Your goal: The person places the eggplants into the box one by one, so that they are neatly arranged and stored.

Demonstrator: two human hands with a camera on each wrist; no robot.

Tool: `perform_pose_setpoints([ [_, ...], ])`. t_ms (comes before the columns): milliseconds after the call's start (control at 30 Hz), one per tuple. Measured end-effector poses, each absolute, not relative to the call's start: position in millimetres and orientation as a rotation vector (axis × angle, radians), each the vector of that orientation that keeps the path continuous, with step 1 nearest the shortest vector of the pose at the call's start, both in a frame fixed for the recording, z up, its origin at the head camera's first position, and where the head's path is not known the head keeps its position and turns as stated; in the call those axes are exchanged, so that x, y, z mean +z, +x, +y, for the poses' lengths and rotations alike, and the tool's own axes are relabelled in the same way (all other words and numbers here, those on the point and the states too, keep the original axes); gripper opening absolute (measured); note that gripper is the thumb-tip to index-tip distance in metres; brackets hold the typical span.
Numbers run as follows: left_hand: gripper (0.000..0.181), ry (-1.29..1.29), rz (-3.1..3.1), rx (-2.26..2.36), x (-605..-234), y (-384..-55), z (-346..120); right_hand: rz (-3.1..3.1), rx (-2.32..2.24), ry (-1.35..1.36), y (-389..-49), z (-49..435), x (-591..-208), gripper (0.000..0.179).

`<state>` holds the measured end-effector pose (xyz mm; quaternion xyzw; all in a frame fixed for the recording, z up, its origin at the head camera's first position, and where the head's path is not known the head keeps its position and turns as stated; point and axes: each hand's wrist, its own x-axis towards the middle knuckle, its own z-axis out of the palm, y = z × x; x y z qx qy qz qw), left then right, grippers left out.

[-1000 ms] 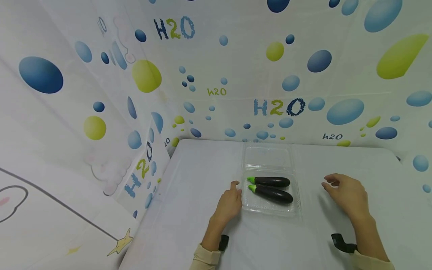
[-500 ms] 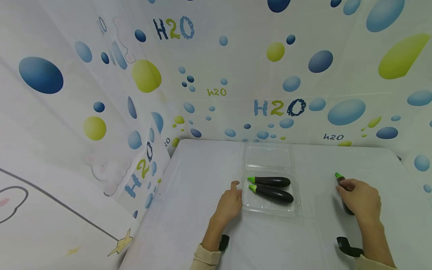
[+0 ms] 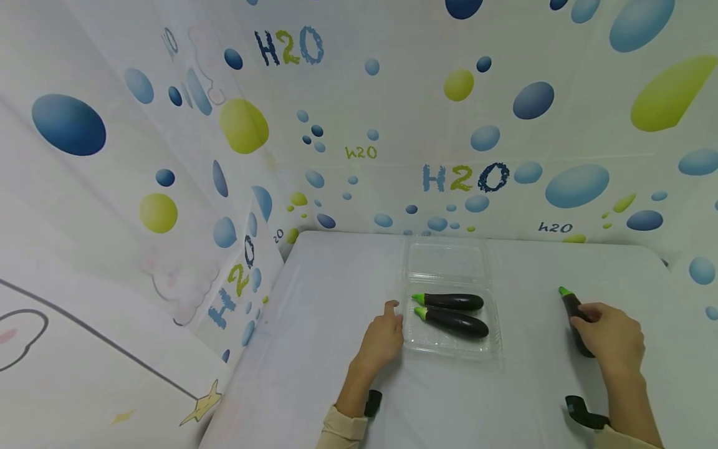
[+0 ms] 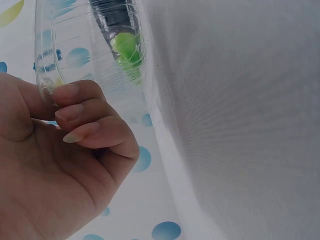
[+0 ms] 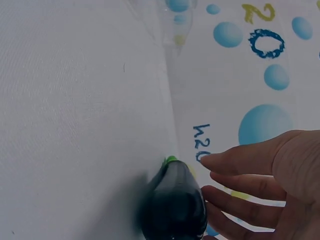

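Two dark eggplants with green stems, an upper one (image 3: 453,302) and a lower one (image 3: 457,323), lie in a hinged clear plastic container (image 3: 443,345) whose lid is folded back. My left hand (image 3: 382,340) is at the container's left side; the left wrist view shows thumb and forefinger pinching its rim, other fingers curled. A third eggplant (image 3: 571,304) lies on the table to the right, partly covered by my right hand (image 3: 616,337). In the right wrist view the right fingers (image 5: 247,205) are loosely bent beside this eggplant (image 5: 175,205), thumb apart from it.
A white cloth covers the table (image 3: 336,268). Walls printed with blue and green dots and H2O lettering (image 3: 465,178) stand behind and to the left. The container lid (image 3: 447,257) reaches near the table's back edge.
My right hand has moved to the right and slightly toward me. The third eggplant, out of sight a second ago, now shows under its fingers. The left hand and container have stayed put.
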<state>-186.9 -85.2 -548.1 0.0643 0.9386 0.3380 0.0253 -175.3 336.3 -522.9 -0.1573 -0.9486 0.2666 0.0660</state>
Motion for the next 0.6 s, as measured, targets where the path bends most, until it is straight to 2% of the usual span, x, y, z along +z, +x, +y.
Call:
perform_pose_setpoints([
  [600,0.042,0.223,2.92,1.025,-549.2,-186.1,-87.0,-2.89,0.81,-0.673,-174.3,338.7,-527.3,0.053],
])
